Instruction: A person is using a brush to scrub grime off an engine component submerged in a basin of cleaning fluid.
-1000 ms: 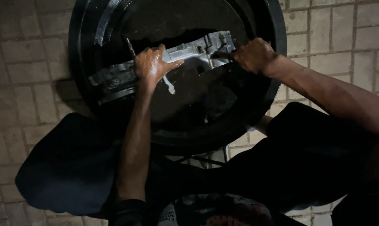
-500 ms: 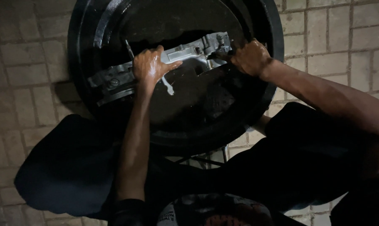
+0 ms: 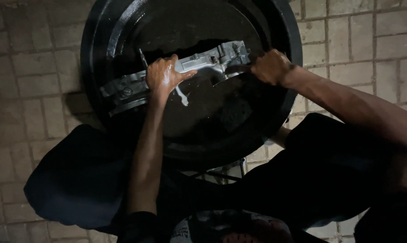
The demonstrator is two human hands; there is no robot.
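A long grey metal engine part lies across a large round black basin holding dark liquid. My left hand, wet and shiny, grips the middle of the metal part. My right hand is closed at the part's right end, near the basin's right rim; what it holds there is too dark to tell. A thin rod or brush handle sticks up beside my left hand. A small white piece hangs below my left fingers.
The basin stands on a floor of pale paving bricks. My knees in dark trousers frame the basin's near side. A metal stool or stand frame shows beneath the basin's near edge.
My right hand has slid a little left along the basin's rim toward the metal part's right end. My left hand keeps its grip in the same place.
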